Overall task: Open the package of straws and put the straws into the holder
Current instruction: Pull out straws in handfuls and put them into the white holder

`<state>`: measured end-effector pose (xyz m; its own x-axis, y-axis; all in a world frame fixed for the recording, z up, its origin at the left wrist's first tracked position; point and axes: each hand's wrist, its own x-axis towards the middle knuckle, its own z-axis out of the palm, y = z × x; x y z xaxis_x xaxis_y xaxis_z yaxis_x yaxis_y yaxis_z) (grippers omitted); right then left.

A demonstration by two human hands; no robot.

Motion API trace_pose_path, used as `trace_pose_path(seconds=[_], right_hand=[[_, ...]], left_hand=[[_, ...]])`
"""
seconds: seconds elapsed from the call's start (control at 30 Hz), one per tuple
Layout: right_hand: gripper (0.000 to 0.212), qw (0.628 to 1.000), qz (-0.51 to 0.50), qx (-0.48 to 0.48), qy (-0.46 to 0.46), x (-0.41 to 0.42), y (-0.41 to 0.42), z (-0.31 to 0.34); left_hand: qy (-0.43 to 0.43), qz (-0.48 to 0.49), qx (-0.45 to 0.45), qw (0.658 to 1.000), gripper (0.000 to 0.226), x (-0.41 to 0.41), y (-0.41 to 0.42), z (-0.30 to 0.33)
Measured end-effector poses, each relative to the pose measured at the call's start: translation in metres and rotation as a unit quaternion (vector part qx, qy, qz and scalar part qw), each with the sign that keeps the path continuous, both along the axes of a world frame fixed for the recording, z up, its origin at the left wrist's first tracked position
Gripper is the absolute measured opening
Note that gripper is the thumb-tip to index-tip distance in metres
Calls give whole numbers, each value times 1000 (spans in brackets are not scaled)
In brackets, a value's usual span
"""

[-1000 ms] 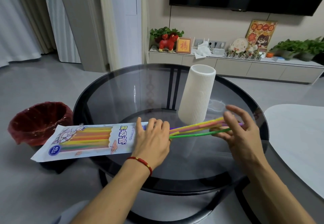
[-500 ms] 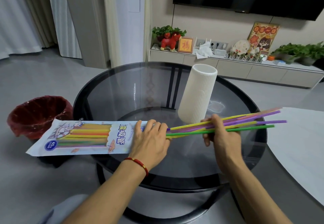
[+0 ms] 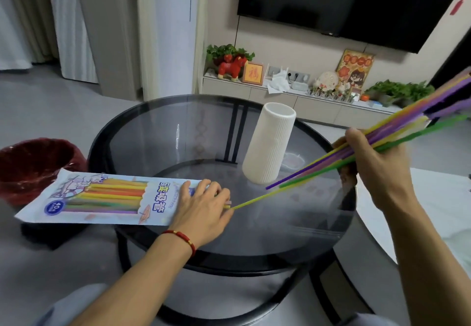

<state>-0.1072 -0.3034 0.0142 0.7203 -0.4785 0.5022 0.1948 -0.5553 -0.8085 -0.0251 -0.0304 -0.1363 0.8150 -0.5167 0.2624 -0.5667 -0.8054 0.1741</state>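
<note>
My right hand (image 3: 377, 165) has its grip clenched round a fanned bundle of straws (image 3: 397, 137), raised to the right of the white holder (image 3: 270, 144); my left hand (image 3: 204, 205) lies flat, pinning the package (image 3: 102, 198) to the bench (image 3: 293, 223). One yellow straw (image 3: 270, 195) trails toward the package mouth and could snag or slip loose. The loose ends might clip the holder's rim and tip it. The package overhangs the bench's left edge; open glass lies between holder and hands.
</note>
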Motion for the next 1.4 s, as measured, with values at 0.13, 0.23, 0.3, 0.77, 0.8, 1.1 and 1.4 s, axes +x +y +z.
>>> trace_pose_path(seconds=[0.13, 0.23, 0.3, 0.77, 0.8, 1.1, 1.4], right_hand=[[34, 995, 9, -100, 11, 11, 11, 43], [33, 987, 41, -151, 33, 22, 25, 59], [32, 981, 64, -178, 45, 30, 40, 63], [31, 967, 139, -200, 70, 68, 115, 28], [31, 968, 139, -198, 68, 67, 113, 27], [28, 963, 132, -219, 80, 44, 71, 47], [18, 928, 192, -255, 190, 36, 81, -5]], left_hand=[[7, -5, -1, 1000, 16, 0, 0, 3], [15, 5, 17, 1000, 20, -1, 0, 5], [13, 17, 27, 999, 35, 1, -2, 4], [259, 33, -346, 901, 23, -2, -33, 22], [238, 28, -327, 914, 25, -2, -32, 22], [187, -18, -348, 918, 29, 1, -31, 15], [256, -36, -416, 872, 40, -9, -43, 19]])
